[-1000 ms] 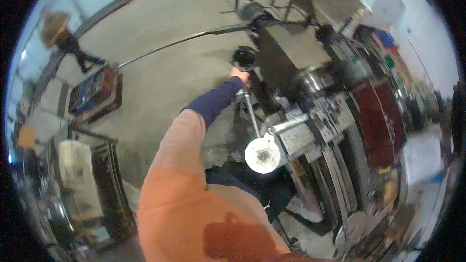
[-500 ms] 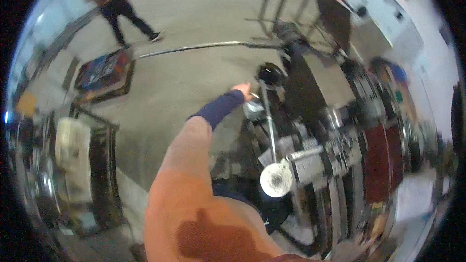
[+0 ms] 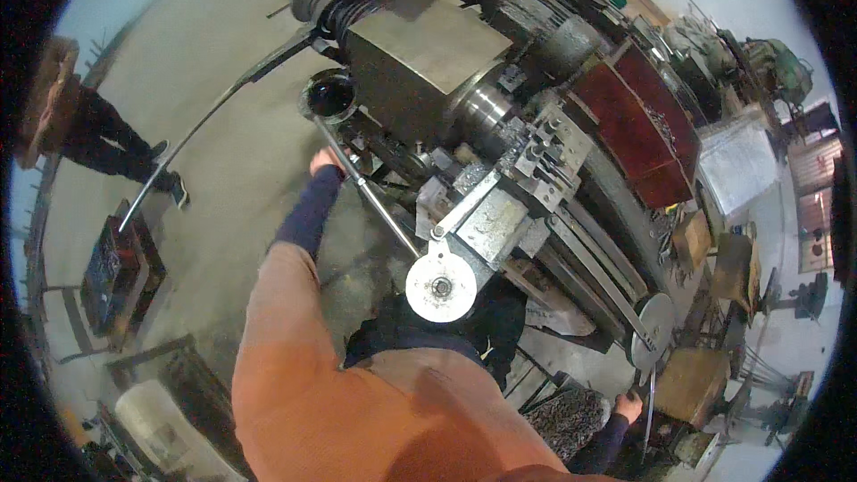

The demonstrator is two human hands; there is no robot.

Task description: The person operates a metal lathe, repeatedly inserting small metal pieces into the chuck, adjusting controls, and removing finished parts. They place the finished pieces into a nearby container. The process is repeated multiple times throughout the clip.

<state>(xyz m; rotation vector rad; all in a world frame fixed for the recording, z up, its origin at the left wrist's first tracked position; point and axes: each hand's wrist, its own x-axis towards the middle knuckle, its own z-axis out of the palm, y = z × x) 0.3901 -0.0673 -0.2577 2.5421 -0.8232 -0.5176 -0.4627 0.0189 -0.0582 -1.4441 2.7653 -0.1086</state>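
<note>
My left arm, in an orange sleeve with a dark blue cuff, reaches to the near side of a metal lathe [image 3: 428,71]. My left hand [image 3: 327,159] is beside a long steel rod [image 3: 382,207], its fingers mostly hidden behind it. The rod runs from a round black cup-like part [image 3: 332,96] towards a pale round disc [image 3: 441,287] on the carriage. At lower right, my right hand [image 3: 628,407] is curled beside a thin metal bar [image 3: 650,411], below a round handwheel [image 3: 653,330]; what it holds, if anything, I cannot make out.
A shiny chuck [image 3: 486,112] and a tool post [image 3: 552,153] are on the lathe. Behind it stands a dark red tray [image 3: 638,120]. A long bar [image 3: 214,112] extends left over a low stand [image 3: 120,277]. Another person [image 3: 107,129] stands at far left.
The view has swung right, so the lathe sits further left and the handwheel shows. My right hand has come into view. My left hand's fingers are now behind the rod.
</note>
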